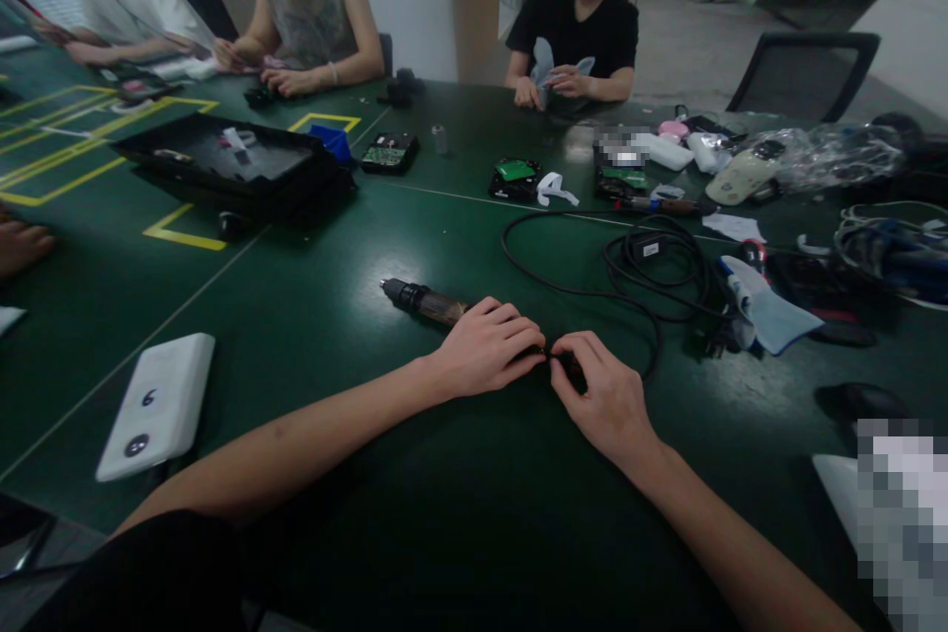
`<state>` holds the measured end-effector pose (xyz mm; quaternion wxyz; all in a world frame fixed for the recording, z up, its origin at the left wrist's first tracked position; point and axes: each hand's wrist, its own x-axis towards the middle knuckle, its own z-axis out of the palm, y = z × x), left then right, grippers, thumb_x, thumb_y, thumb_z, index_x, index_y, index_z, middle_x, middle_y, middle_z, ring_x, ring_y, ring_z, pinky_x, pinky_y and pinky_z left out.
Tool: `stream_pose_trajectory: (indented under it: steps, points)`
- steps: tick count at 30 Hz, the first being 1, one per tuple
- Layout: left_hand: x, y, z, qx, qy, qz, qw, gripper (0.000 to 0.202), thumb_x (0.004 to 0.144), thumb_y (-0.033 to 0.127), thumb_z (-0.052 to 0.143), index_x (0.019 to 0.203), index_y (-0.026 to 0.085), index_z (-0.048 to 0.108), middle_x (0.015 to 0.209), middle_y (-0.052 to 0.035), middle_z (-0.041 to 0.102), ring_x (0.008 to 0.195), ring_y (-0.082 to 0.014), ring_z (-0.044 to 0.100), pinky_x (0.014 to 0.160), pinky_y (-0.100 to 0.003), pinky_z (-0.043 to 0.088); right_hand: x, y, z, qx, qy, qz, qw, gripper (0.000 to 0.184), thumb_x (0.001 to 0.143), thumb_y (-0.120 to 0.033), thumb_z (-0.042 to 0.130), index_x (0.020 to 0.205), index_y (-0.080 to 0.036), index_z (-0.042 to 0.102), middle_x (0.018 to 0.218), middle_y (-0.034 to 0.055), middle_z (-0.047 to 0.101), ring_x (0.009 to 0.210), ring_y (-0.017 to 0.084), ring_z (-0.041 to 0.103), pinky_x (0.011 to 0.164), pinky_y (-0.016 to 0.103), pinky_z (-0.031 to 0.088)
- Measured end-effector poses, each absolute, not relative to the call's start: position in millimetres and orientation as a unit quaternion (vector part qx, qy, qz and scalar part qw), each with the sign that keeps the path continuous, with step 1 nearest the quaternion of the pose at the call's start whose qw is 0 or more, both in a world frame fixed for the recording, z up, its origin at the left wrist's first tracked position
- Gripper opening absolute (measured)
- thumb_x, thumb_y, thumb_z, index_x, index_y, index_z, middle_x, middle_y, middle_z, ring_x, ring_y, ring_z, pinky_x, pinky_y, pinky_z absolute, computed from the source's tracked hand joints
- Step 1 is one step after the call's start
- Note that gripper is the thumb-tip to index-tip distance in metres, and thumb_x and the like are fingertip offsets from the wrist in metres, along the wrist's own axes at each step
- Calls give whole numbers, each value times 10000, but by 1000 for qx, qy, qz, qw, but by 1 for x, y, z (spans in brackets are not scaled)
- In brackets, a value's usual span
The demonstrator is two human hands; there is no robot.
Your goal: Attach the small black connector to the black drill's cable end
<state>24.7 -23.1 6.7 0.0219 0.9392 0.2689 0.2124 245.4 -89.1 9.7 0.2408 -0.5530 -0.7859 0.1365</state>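
A dark electric screwdriver (424, 301) lies on the green table (311, 316), its tip pointing left. My left hand (489, 348) is closed over its rear end. My right hand (603, 393) meets it fingertip to fingertip, pinching the small black plug of the black cable (592, 267) that loops away to the right. Both hands rest on the table just in front of me.
A white flat device (157, 405) lies at the near left. A black tray (229, 163) and a blue bin (331, 140) sit farther left. Circuit boards (514, 176), bagged parts (836, 156) and wires (893, 242) crowd the right. Three people sit across the table, hands busy.
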Motion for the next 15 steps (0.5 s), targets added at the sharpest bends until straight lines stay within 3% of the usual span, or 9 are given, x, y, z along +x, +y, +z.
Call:
stream_pose_trajectory:
  steps: [9, 15]
  points:
    - [23, -24, 10, 943, 257, 212, 26, 274, 1078, 384, 475, 1206, 232, 664, 1222, -27, 718, 1061, -207, 611, 900, -393, 394, 245, -90, 10, -547, -789, 136, 244, 98, 1018, -286, 543, 1094, -242, 587, 1107, 37, 659, 914, 190, 664, 731, 309, 522]
    - [25, -23, 8, 938, 275, 209, 27, 292, 1074, 444, 491, 1124, 217, 668, 1161, -23, 730, 1037, -206, 613, 897, -396, 394, 245, -89, 10, -548, -788, 130, 247, 93, 1008, -280, 543, 1081, -244, 588, 1105, 42, 672, 923, 197, 676, 743, 310, 525]
